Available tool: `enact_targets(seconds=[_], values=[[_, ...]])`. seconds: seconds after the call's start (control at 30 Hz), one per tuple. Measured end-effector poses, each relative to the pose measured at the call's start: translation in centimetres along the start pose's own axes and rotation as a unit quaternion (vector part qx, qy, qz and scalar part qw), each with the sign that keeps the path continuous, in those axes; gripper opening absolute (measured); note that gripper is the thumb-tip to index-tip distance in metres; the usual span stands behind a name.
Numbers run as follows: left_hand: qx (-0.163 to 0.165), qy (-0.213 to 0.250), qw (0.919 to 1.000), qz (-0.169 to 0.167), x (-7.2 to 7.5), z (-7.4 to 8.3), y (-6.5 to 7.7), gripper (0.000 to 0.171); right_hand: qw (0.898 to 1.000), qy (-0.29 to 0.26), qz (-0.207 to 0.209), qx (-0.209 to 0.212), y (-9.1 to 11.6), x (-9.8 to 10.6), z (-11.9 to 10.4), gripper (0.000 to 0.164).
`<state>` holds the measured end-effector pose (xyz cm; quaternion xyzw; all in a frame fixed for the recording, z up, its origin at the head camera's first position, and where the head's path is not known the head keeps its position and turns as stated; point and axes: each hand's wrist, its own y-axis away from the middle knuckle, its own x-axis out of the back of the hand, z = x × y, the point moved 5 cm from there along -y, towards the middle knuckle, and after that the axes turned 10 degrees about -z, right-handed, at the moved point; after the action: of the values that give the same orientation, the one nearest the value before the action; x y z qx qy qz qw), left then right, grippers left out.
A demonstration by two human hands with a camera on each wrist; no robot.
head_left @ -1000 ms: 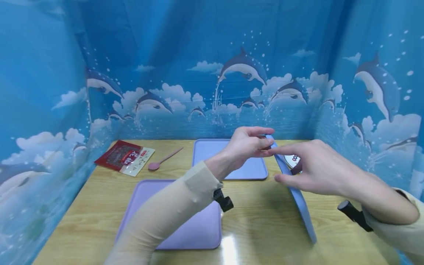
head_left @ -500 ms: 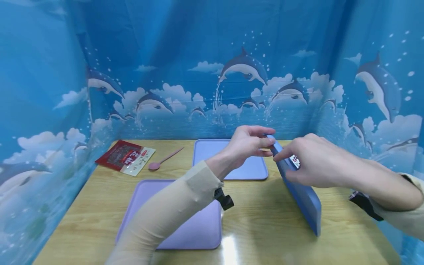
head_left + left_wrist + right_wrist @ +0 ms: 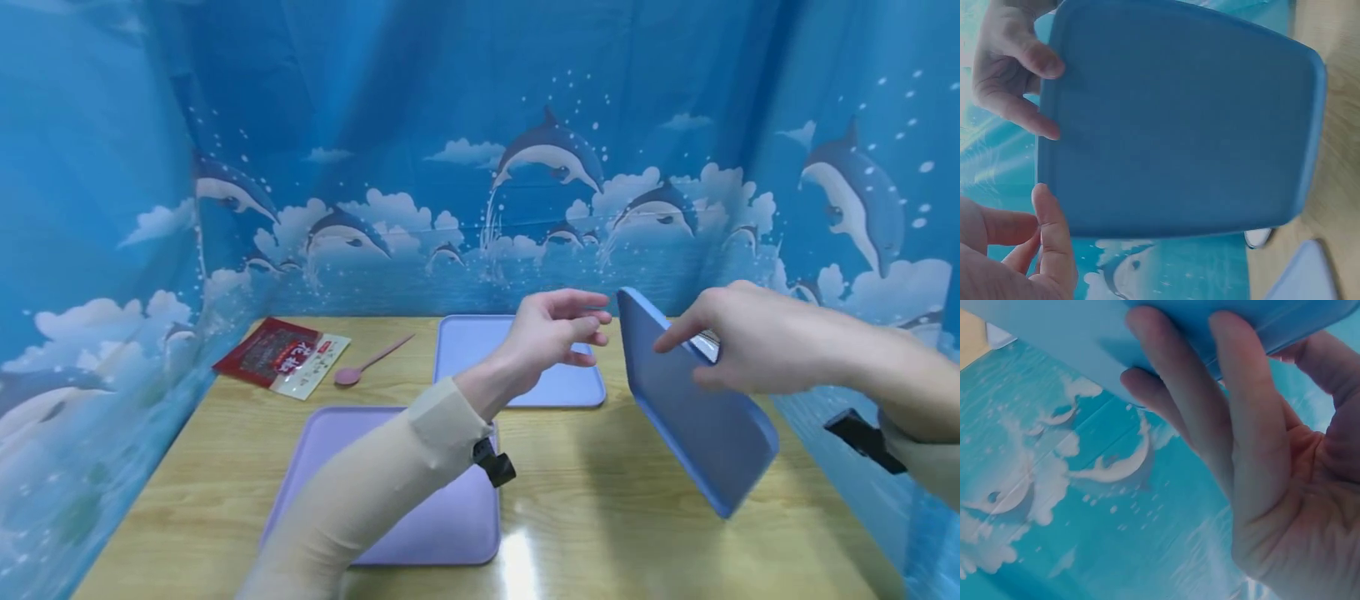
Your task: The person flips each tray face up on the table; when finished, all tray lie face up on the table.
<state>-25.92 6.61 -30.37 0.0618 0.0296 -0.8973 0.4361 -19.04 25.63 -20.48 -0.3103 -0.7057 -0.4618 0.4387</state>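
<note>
A blue rectangular tray (image 3: 693,412) is held up on edge over the right part of the table, its broad face turned toward the left. My right hand (image 3: 780,337) grips its upper edge, thumb on the near face and other fingers behind, as the right wrist view shows along the tray's underside (image 3: 1066,344). Just left of the tray's far top corner is my left hand (image 3: 547,337), its fingers loosely bent and holding nothing. In the left wrist view its fingertips overlap the tray's edge. A small white patterned thing (image 3: 707,342), mostly hidden, shows behind the tray.
A purple tray (image 3: 442,517) lies at the front left, partly under my left forearm. Behind it rests a lavender-blue tray (image 3: 468,337). A pink spoon (image 3: 348,376) and a red and cream food packet (image 3: 288,358) lie back left. A dolphin-print curtain (image 3: 420,167) surrounds the wooden table.
My left fingers have come off the tray's far top corner. My right hand has moved right and turned the tray, so more of its broad face shows in the head view.
</note>
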Motion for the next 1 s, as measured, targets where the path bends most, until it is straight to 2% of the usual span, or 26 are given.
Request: enact_targets(seconds=[0.3, 0.47, 0.6, 0.77, 1.0], values=[[0.057, -0.001, 0.9982, 0.019, 1.5, -4.3, 0.4, 0.03, 0.998, 0.019, 0.017, -0.06, 0.2, 2.9, 4.5, 0.048], [0.081, -0.005, 0.9964, 0.025, 2.2, -6.9, 0.5, 0.031, 0.994, 0.044, 0.041, -0.086, 0.3, 3.4, 6.7, 0.046], [0.094, -0.003, 0.9954, 0.02, 2.1, -8.7, 0.6, 0.033, 0.991, 0.054, 0.054, -0.11, 0.4, 3.6, 8.2, 0.046], [0.104, -0.006, 0.9944, 0.021, 1.7, -10.6, 0.5, 0.04, 0.99, 0.036, 0.068, -0.117, 1.1, 4.1, 9.1, 0.048], [0.13, -0.027, 0.9899, 0.05, 1.2, -12.7, 0.0, 0.057, 0.99, -0.011, 0.09, -0.112, 2.5, 4.9, 8.8, 0.049]])
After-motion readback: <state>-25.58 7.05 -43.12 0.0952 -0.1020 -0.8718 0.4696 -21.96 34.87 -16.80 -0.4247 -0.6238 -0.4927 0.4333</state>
